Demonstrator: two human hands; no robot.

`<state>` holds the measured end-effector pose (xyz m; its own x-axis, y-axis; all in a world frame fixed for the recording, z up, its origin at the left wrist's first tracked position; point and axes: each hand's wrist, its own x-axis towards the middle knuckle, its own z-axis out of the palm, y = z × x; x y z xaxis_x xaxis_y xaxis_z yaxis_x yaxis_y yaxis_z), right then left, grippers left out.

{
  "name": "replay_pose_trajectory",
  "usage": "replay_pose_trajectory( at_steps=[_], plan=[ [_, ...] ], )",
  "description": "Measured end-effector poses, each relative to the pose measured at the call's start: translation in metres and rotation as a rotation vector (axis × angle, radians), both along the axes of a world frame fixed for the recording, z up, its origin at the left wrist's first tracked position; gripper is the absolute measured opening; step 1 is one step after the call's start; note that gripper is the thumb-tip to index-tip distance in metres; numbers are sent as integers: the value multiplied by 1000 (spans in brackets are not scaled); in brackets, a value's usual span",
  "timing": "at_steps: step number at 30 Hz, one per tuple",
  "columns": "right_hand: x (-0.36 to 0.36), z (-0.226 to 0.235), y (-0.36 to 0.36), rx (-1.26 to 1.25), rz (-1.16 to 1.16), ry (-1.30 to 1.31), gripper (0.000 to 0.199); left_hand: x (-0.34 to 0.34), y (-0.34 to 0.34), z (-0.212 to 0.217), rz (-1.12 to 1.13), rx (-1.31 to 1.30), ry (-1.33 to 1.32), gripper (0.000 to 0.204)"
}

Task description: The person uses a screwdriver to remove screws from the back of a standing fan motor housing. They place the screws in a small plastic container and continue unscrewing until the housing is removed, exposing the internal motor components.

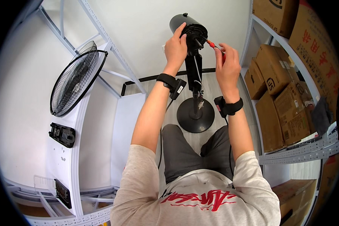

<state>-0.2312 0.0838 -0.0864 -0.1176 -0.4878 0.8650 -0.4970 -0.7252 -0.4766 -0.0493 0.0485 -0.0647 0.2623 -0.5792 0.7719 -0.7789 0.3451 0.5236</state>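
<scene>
Person seated, fan stand upright betw. knees & wall; both arms reach fwd, elbows slightly bent.

L hand (pixel 175 49): raised, against near L side of dark motor housing (pixel 184 25) atop the stand; index pointing up along its rim, thumb lower, a gap betw. them. Other fingers mostly hidden, so can't tell if it clamps or only braces.

R hand (pixel 228 64): just R of housing, wrist upright, thumb & fingers together, clamped on red screwdriver (pixel 212 44), tip angled up-L at housing's R edge; actual contact w/ a screw too small to tell.

Below housing: black pole (pixel 193 73), loose wires (pixel 200 90), round base (pixel 185 121) on floor.

L shelf (pixel 79 150): wire fan grille (pixel 77 81) on edge, black plastic pc (pixel 62 135), sm. screws (pixel 63 159). R rack: cartons (pixel 278 71).
</scene>
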Motion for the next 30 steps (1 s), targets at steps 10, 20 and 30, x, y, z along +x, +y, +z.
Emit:
replay_pose_trajectory(
  at_steps=[10, 20, 30],
  plan=[
    [3, -6, -8, -139, -42, 22, 21, -2, -2, -2, -18, -4, 1, 41],
    [2, -20, -12, -159, -13, -50, 16, -5, 6, -10, -36, 21, 19, 51],
    [-3, -29, -11, -167, -45, -41, 13, -29, 3, -51, -51, 9, 105, 17]
  ],
)
